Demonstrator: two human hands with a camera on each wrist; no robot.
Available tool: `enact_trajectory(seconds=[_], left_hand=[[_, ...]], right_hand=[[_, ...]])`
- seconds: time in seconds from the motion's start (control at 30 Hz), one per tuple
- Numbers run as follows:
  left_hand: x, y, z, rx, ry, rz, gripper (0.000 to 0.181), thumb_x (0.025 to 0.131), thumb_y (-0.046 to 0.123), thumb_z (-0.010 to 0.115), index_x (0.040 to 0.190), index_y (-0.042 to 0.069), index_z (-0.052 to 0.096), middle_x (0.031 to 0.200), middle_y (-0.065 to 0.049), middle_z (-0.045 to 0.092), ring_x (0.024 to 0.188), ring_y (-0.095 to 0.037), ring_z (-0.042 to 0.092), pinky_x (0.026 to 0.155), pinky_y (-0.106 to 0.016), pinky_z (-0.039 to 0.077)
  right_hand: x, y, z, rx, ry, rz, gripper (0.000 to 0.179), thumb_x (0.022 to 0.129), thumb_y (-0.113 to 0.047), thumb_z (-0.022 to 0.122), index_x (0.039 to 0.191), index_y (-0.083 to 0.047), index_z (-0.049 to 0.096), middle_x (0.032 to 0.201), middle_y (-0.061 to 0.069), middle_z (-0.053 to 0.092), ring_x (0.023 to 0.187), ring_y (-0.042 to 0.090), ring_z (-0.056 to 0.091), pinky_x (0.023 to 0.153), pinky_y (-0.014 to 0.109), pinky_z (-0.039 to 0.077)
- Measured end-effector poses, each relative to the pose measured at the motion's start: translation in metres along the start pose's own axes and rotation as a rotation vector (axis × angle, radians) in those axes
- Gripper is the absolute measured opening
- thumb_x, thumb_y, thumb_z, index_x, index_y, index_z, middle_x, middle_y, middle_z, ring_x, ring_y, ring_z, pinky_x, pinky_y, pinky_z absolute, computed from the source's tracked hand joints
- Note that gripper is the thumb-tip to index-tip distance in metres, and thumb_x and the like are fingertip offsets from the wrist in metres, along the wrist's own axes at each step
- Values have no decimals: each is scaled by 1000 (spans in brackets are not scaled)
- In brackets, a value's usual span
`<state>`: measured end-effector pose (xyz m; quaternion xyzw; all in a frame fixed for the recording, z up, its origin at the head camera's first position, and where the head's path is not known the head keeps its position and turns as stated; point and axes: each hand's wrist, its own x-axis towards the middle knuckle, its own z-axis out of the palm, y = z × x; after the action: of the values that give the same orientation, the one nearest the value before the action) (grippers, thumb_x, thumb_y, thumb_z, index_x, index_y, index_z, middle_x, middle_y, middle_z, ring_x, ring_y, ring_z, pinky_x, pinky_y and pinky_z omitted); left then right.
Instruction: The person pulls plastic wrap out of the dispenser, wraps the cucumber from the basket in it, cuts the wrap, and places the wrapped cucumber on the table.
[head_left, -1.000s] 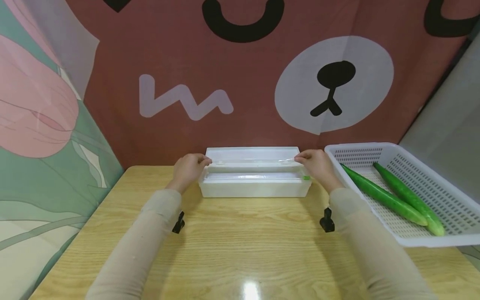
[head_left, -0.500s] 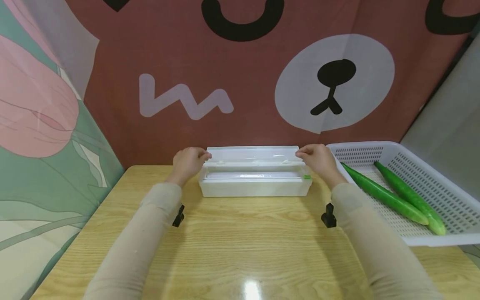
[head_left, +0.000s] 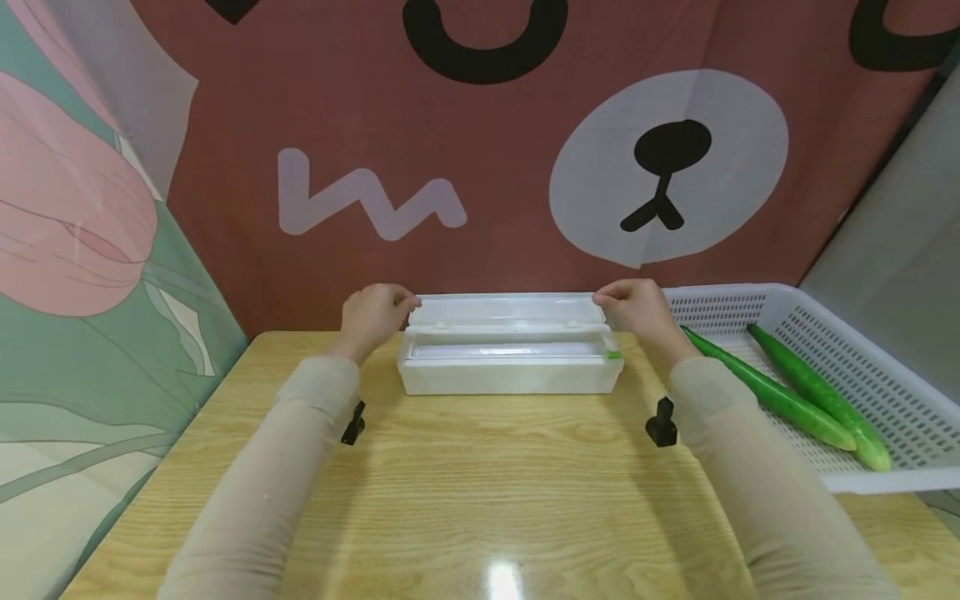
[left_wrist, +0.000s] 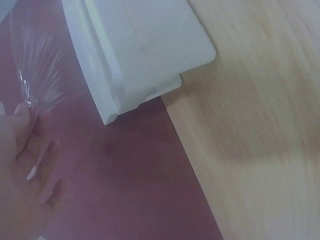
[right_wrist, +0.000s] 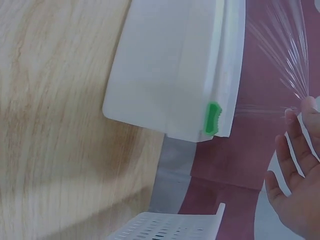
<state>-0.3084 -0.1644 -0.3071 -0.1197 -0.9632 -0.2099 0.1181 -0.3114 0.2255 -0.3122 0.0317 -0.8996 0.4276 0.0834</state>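
Note:
A white cling film dispenser [head_left: 510, 379] stands at the table's back edge, its lid [head_left: 506, 308] raised. The film roll [head_left: 510, 350] shows in the opening, and a green slider [head_left: 614, 355] sits at the right end. My left hand [head_left: 372, 318] pinches one corner of the clear cling film [left_wrist: 42, 70] between thumb and finger, creasing it into fine folds. My right hand [head_left: 640, 315] pinches the other corner, where the film [right_wrist: 290, 45] fans out in creases. Both hands are raised beside the lid, and the film stretches between them. In the head view the film is barely visible.
At the right is a white slotted plastic basket [head_left: 877, 482] with two green cucumbers [head_left: 787, 404] in it. Behind the wooden table [head_left: 495, 492] hangs a patterned cloth [head_left: 510, 183]. Black wrist mounts [head_left: 662, 423] show below the sleeves.
Both hands have risen and moved slightly farther away from the camera, drawing the cling film up from the dispenser. The dispenser and basket have stayed in place.

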Motion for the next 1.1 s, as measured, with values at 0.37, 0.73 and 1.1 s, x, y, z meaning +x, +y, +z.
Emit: enact_trajectory(seconds=[0.37,0.73,1.1], left_hand=[[2,3,-6,-27,75,-16,34,102,40,55,117,15,74,53,-1,52,46,-12,25,46,-29,21],[8,7,-15,-126,80,-84,30,104,37,53,112,19,75,114,1,72,100,-23,64,78,-43,44],[11,12,-20,-225,89,-124,36,103,44,50,117,19,71,118,0,69,111,-25,60,93,-52,41]], right_hand=[[0,-8,-4,90,19,-19,32,99,-23,63,115,4,69,120,22,65,110,38,63,97,47,48],[3,-14,-7,91,123,-37,33,96,-28,67,112,1,72,115,17,70,112,29,57,93,47,45],[6,-24,-12,118,154,-26,35,96,-32,67,115,-3,73,107,9,73,111,24,57,92,42,44]])
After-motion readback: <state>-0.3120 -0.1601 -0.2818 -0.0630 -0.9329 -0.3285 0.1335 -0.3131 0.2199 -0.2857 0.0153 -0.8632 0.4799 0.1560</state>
